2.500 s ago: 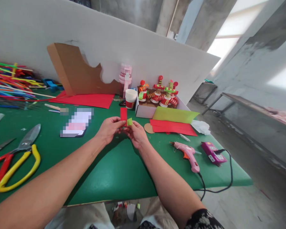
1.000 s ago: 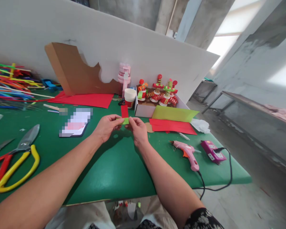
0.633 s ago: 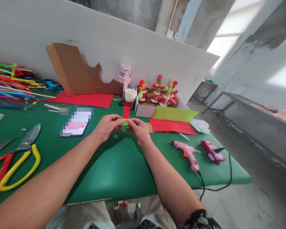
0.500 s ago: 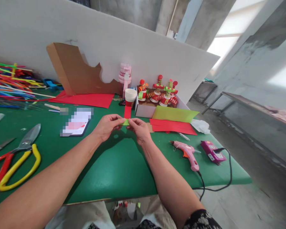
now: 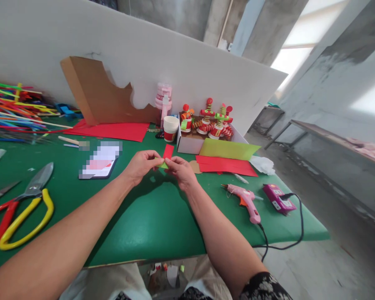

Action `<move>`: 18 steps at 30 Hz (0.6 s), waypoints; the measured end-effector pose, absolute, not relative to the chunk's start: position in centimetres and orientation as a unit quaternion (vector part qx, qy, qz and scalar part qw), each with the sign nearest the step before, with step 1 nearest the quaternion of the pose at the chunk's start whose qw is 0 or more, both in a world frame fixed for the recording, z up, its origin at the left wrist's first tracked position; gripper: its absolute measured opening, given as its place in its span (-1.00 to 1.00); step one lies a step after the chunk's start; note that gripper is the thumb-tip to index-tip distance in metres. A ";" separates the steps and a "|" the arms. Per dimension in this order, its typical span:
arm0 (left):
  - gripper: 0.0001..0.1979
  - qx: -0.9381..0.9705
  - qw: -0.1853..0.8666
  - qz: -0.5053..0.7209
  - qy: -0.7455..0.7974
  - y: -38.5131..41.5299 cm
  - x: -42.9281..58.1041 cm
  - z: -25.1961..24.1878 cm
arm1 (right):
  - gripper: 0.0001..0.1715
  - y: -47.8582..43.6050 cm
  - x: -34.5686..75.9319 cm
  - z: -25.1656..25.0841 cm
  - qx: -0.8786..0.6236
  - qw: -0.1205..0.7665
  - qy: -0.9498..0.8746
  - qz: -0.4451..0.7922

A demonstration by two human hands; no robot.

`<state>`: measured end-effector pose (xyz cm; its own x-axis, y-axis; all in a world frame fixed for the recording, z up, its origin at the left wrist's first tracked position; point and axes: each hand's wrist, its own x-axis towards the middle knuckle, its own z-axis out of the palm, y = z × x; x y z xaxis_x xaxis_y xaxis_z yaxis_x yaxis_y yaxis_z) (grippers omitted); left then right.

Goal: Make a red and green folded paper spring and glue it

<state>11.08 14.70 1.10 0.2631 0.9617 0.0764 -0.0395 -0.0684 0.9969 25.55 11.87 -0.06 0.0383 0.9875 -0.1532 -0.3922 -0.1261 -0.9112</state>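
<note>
The little red strip [image 5: 168, 151] and little green piece [image 5: 163, 165] are dull paper. The green counter [image 5: 140, 225] is smooth and shiny. The big scissors [image 5: 33, 190] have shiny metal blades and plastic handles. The brown cardboard [image 5: 95, 93] looks dull.

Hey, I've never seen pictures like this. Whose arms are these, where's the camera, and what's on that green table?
There's no machine here: these are a person's bare hands. The camera sits on that person's head, looking forward and down, so the arms reach in from below. The left hand and right hand pinch a red paper strip and a green paper strip between them. On the green table, scissors lie at left, near a phone with a blurred screen. A pink glue gun lies at right. Beyond the hands stand stacked cups and a white box holding colorful figures.
</note>
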 end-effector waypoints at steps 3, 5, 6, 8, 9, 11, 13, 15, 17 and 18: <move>-0.67 0.520 0.582 0.479 0.402 14.9 11.0 1.1 | -0.65 12.0 25.5 -0.1 -0.438 0.557 -0.327 0.625; -0.61 0.471 0.601 0.505 0.402 15.1 11.0 1.2 | -0.70 12.1 25.6 0.0 -0.435 0.576 -0.298 0.625; -0.58 0.454 0.607 0.512 0.404 15.2 10.9 1.2 | -0.71 12.2 25.6 0.1 -0.432 0.591 -0.280 0.622; -0.53 0.450 0.612 0.506 0.409 15.2 11.0 1.3 | -0.70 12.3 25.6 0.2 -0.418 0.619 -0.244 0.618; -0.51 0.463 0.613 0.494 0.409 15.2 11.0 1.3 | -0.68 12.4 25.6 0.2 -0.410 0.629 -0.231 0.619; -0.50 0.500 0.609 0.467 0.401 15.0 11.3 1.1 | -0.65 12.4 25.5 0.1 -0.396 0.644 -0.216 0.618; -0.50 0.532 0.599 0.452 0.392 14.7 11.7 0.9 | -0.64 12.4 25.3 -0.2 -0.385 0.651 -0.218 0.617; -0.52 0.545 0.591 0.453 0.386 14.6 11.9 0.5 | -0.64 12.4 25.1 -0.5 -0.376 0.656 -0.230 0.613; -0.57 0.547 0.584 0.463 0.381 14.6 12.0 0.2 | -0.64 12.3 25.0 -0.8 -0.374 0.652 -0.241 0.614; -0.59 0.548 0.580 0.469 0.379 14.6 12.0 0.1 | -0.64 12.3 24.9 -0.8 -0.376 0.648 -0.243 0.616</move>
<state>11.98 14.63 0.12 0.2730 0.9591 0.0750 -0.1296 -0.0406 0.9907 24.90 12.31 -0.84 0.1217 0.9815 -0.1480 -0.6159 -0.0423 -0.7867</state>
